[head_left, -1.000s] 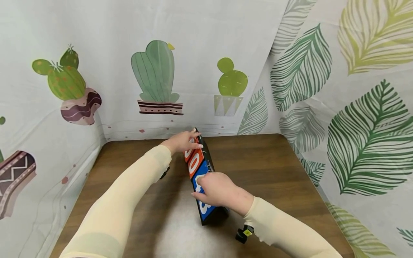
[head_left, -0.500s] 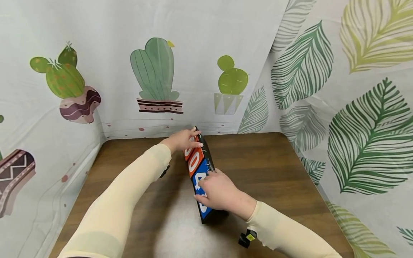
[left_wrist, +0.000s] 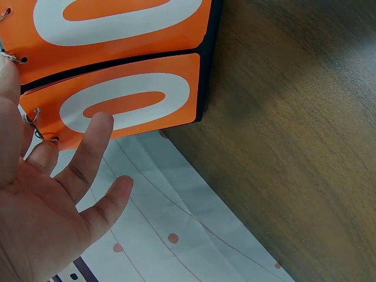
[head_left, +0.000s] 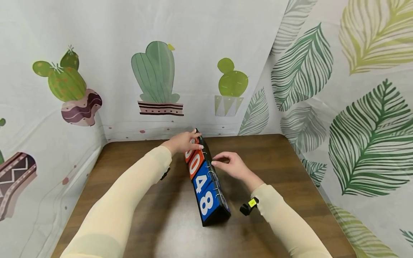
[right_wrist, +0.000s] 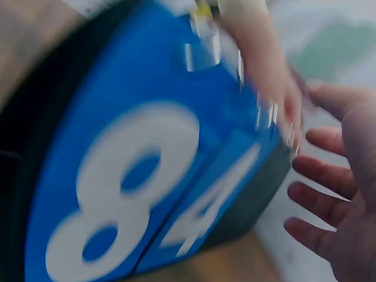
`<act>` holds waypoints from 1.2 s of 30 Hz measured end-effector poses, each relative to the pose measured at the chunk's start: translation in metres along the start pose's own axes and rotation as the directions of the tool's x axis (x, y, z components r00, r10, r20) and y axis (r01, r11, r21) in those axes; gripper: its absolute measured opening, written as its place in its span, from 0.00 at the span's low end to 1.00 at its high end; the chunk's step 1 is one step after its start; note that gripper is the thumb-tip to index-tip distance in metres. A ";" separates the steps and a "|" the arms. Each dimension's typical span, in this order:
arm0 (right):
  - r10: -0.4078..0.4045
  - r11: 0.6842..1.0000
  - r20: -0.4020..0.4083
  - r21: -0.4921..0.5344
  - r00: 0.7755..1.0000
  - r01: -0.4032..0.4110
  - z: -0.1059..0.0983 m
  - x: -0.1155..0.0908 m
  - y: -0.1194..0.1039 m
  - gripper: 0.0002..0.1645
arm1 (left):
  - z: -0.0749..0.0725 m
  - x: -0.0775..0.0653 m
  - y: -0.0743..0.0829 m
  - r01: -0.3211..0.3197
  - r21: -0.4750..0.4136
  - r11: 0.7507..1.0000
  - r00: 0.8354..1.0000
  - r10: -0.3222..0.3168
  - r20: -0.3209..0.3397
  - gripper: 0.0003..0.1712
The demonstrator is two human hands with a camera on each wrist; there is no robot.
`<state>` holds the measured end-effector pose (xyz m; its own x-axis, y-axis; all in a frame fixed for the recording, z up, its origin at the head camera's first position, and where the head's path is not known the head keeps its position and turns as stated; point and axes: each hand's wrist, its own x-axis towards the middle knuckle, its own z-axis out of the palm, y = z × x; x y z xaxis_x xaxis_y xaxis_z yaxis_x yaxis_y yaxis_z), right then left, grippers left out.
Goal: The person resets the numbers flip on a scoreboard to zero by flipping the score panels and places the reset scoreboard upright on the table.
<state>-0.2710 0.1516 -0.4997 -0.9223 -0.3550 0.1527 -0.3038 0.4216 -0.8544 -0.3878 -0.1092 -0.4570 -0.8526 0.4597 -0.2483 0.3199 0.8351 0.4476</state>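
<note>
A flip scoreboard (head_left: 222, 214) stands like a tent on the table, running away from me. Its left face shows two orange-red cards with 0 (left_wrist: 138, 106) at the far end and blue cards with 4 (head_left: 201, 183) and 8 (right_wrist: 120, 194) at the near end, hung on metal rings. My left hand (head_left: 180, 142) holds the far end by its top edge, with two fingers stretched over the last orange card in the left wrist view. My right hand (head_left: 233, 166) is just right of the top edge near the middle, its fingers apart and slightly bent, thumb and index finger toward the rings.
The brown wooden table (head_left: 258, 154) extends on both sides of the scoreboard. A white cloth (head_left: 109, 71) with printed cacti and leaves hangs behind and beside it. A small black wrist camera (head_left: 246, 209) sits below my right wrist.
My right hand has lifted off the blue cards and moved away and to the right over the top edge, uncovering the 4 and 8. My left hand has stayed put.
</note>
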 end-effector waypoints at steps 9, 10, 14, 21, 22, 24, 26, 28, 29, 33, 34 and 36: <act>0.322 0.916 0.150 0.199 0.935 -0.347 0.019 0.005 0.064 0.29 | 0.002 -0.003 0.002 -0.001 0.002 1.000 1.000 0.001 0.000 0.48; 0.331 0.912 0.169 0.194 0.928 -0.361 0.020 0.005 0.065 0.30 | 0.002 -0.003 0.002 -0.001 0.001 1.000 1.000 0.001 0.001 0.48; 0.352 0.905 0.222 0.166 0.909 -0.391 0.020 0.009 0.066 0.31 | 0.000 -0.001 0.002 0.000 0.001 1.000 1.000 0.000 0.001 0.49; 0.364 0.902 0.283 0.129 0.887 -0.411 0.019 0.014 0.070 0.27 | -0.001 -0.001 0.001 -0.002 0.013 1.000 1.000 0.002 0.000 0.48; 0.362 0.904 0.287 0.125 0.887 -0.409 0.019 0.014 0.071 0.26 | -0.001 -0.001 0.002 0.000 0.013 1.000 1.000 0.000 -0.002 0.48; 0.359 0.907 0.291 0.115 0.887 -0.405 0.019 0.014 0.072 0.23 | -0.001 -0.002 0.002 0.003 0.009 1.000 1.000 -0.003 -0.005 0.47; 0.355 0.907 0.293 0.123 0.888 -0.403 0.020 0.014 0.074 0.21 | -0.001 -0.002 0.003 0.006 0.006 1.000 1.000 -0.006 -0.008 0.47; 0.351 0.905 0.293 0.139 0.889 -0.403 0.022 0.014 0.076 0.20 | -0.001 -0.004 0.004 0.011 -0.001 1.000 1.000 -0.011 -0.008 0.47; 0.349 0.903 0.294 0.146 0.890 -0.403 0.023 0.014 0.077 0.20 | -0.002 -0.004 0.004 0.013 -0.003 1.000 1.000 -0.013 -0.009 0.47; 0.346 0.897 0.293 0.174 0.891 -0.406 0.025 0.014 0.081 0.21 | -0.001 -0.006 0.005 0.017 -0.008 1.000 1.000 -0.018 -0.010 0.48; 0.344 0.899 0.291 0.174 0.893 -0.403 0.025 0.013 0.082 0.21 | -0.001 -0.006 0.004 0.016 -0.007 1.000 1.000 -0.016 -0.009 0.48; 0.344 0.898 0.290 0.177 0.893 -0.403 0.025 0.012 0.082 0.21 | 0.000 -0.005 0.004 0.014 0.003 1.000 1.000 -0.013 -0.005 0.48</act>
<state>-0.3014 0.1607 -0.5808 -0.8586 -0.4142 -0.3019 0.1416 0.3744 -0.9164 -0.3820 -0.1084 -0.4539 -0.8587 0.4471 -0.2504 0.3094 0.8420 0.4420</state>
